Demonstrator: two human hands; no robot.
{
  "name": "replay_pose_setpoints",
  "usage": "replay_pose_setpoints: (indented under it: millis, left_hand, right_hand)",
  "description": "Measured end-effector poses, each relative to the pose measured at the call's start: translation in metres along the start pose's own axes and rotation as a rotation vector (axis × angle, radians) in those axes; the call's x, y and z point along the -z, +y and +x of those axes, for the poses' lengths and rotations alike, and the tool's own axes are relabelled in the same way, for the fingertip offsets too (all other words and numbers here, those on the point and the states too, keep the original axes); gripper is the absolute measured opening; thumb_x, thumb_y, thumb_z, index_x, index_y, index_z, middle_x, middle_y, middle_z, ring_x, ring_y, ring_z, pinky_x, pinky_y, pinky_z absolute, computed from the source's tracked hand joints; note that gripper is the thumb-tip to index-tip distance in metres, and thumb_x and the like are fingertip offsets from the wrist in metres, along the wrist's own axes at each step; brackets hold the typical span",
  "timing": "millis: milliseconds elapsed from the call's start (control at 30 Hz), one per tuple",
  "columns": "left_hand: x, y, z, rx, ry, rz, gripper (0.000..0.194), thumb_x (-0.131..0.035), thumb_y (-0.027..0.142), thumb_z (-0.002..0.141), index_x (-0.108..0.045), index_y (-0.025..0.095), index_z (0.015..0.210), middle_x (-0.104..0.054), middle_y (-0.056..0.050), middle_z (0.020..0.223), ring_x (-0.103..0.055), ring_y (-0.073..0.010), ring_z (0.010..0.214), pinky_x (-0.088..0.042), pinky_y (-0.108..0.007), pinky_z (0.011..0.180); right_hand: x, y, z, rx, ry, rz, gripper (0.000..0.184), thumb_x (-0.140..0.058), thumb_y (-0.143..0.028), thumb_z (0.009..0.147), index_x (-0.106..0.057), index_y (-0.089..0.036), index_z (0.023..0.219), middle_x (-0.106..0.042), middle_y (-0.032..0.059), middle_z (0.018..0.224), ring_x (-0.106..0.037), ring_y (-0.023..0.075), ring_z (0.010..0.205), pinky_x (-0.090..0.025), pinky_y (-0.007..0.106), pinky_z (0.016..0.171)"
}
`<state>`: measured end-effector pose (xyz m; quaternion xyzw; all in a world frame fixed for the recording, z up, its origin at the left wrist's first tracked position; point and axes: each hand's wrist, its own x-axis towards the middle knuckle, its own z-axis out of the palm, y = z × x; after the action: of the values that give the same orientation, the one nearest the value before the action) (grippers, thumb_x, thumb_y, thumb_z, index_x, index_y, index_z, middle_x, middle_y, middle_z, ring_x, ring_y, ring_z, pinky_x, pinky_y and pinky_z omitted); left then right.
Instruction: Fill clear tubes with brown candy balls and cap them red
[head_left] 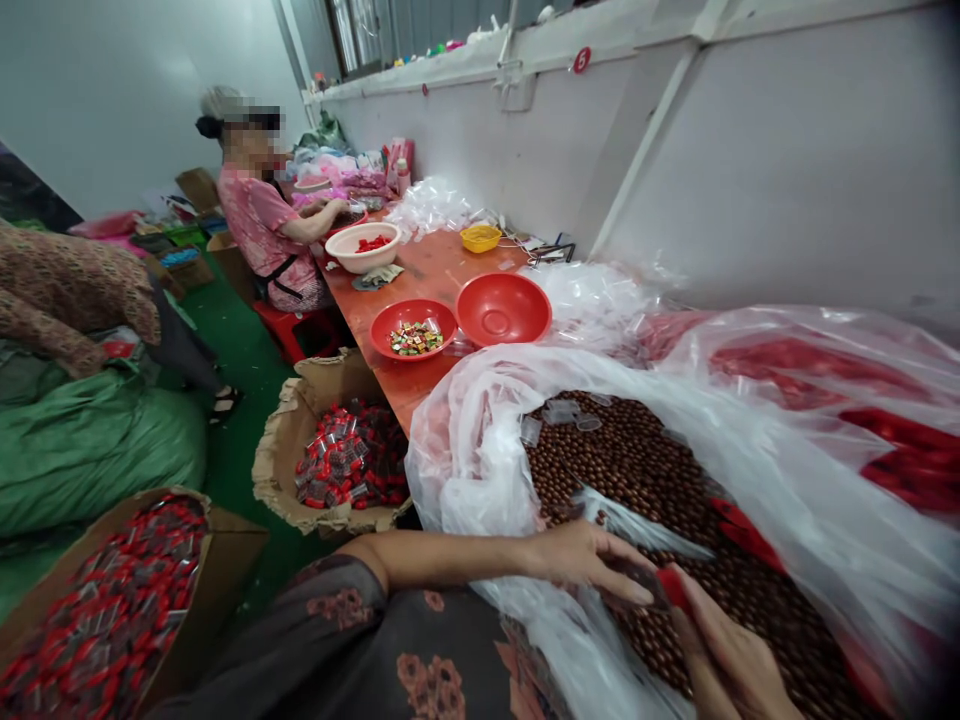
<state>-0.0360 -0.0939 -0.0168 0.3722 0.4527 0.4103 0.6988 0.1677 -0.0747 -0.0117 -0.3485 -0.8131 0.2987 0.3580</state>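
Left hand (581, 558) pinches a small clear container (649, 580), blurred; right hand (731, 645) holds the red cap (674, 588) at its end. Directly below the grip, an open plastic bag (469, 440) of glossy brown balls (622, 455) sits close, probably to catch spills.
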Motion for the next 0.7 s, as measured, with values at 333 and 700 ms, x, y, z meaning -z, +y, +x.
replay_pose_setpoints:
  millis: [333,700]
  left_hand:
    - [0.000,0.011,-0.012,0.045,0.013,0.116,0.053,-0.081,0.033,0.069,-0.073,0.017,0.119,-0.069,0.000,0.085,-0.062,-0.0152,0.080,-0.049,-0.026,0.083]
    - [-0.005,0.025,-0.015,-0.068,0.082,0.040,0.048,-0.078,0.030,0.071,-0.073,0.012,0.114,-0.073,-0.007,0.097,-0.064,-0.0151,0.082,-0.052,-0.027,0.079]
  right_hand:
    - [-0.009,0.005,-0.007,0.191,0.045,-0.098,0.054,-0.056,-0.021,0.093,-0.048,-0.036,0.144,-0.064,0.0072,0.134,-0.065,0.0254,0.100,-0.053,0.042,0.085]
    - [-0.031,-0.022,-0.003,-0.007,0.030,-0.222,0.078,-0.064,-0.036,0.090,-0.022,-0.027,0.156,-0.055,0.0157,0.142,-0.057,0.0325,0.122,-0.049,0.054,0.097]
